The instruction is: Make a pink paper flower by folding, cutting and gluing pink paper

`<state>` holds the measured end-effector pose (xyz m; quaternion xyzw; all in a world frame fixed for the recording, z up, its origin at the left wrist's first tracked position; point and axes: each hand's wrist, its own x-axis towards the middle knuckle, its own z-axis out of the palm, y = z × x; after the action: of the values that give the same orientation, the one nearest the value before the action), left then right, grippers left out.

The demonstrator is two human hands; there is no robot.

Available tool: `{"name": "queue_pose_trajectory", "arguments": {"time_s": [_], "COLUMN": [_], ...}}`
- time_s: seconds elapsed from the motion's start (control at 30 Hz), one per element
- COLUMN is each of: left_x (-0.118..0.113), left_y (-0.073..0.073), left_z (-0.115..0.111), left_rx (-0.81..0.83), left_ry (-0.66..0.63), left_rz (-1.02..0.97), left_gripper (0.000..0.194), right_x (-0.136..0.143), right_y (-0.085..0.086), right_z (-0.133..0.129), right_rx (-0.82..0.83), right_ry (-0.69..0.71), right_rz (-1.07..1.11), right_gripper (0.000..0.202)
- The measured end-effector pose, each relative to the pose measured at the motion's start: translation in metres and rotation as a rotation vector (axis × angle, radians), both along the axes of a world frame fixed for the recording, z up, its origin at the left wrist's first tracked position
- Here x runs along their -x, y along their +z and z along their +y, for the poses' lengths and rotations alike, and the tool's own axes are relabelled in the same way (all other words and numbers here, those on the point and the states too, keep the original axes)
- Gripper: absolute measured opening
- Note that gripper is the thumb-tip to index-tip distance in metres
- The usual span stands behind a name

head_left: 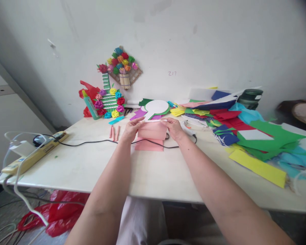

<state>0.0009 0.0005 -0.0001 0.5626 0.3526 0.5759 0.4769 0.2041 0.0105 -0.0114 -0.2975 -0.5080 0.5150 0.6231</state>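
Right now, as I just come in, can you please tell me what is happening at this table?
A person's left hand and right hand hold a pink paper sheet by its far edge, above the table. A second pink sheet lies just beneath, with a black cable across it. Small pink rolls lie to the left, and coloured paper is piled on the right.

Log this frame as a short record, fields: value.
Left hand: fingers pinch one end of a pink sheet's upper edge
Right hand: fingers at the other end
On table: second pink sheet, black cable
Far left: power strip
Right: loose coloured paper
Against wall: paper flowers
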Motion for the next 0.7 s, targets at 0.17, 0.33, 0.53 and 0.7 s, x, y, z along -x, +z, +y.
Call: {"name": "queue_pose_trajectory", "arguments": {"time_s": [0.17,0.33,0.53,0.7], "left_x": [-0.0031,-0.0039,-0.0044,-0.003], "left_y": [0.0,-0.0009,0.0023,0.0022], "left_z": [-0.0012,-0.0006,-0.0036,-0.0049], "left_rx": [0.018,0.018,0.033,0.053], "left_ry": [-0.022,-0.019,-0.047,-0.113], "left_rz": [-0.051,-0.068,-0.06,0.038], "left_gripper": [0.041,0.035,0.036,0.05], "right_x": [0.0016,0.0012,0.0001,0.0005], "right_y": [0.0013,0.0,-0.0026,-0.0016], "right_z": [-0.0018,-0.0007,0.0011,-0.0009], "right_rx": [-0.002,-0.01,-0.021,-0.027], "right_ry": [0.006,0.037,0.048,0.098], "right_rz": [-0.02,0.006,-0.021,-0.031], "right_gripper": [0.024,0.021,0.022,0.021]}}
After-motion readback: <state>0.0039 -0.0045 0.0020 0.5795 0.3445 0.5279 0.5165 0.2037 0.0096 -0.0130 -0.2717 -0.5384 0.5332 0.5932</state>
